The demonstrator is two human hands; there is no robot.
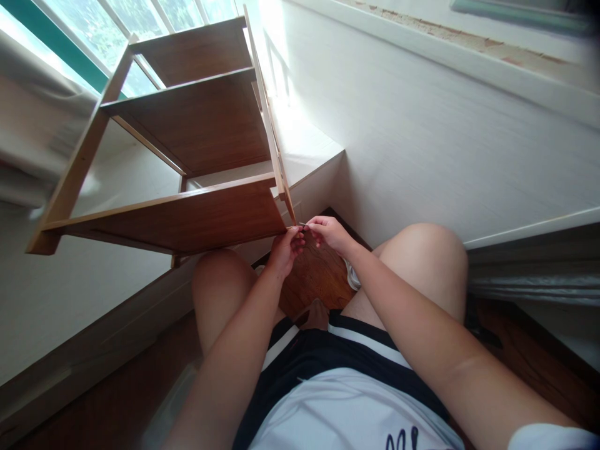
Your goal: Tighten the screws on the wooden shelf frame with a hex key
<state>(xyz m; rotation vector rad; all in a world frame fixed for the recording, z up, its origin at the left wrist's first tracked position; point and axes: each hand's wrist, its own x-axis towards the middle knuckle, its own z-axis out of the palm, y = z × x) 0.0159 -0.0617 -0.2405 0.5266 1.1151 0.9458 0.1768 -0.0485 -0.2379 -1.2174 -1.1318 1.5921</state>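
A wooden shelf unit (187,119) with several brown boards between lighter side rails leans tilted in front of me, on the left. Close to the near lower end of its right side rail (282,187), my left hand (285,250) has its fingertips pinched together. Facing it from the right is my right hand (330,233), also in a pinch, with a thin, small piece (302,224) at its fingertips. The fingertips of both hands nearly meet. That piece is too small for me to name, and what the left fingers hold is hidden.
White panelled wall (422,119) rises on the right, and a low white ledge (309,153) runs behind the shelf. A window (126,31) and a grey curtain (42,112) are at upper left. My knees flank the brown wooden floor (316,272).
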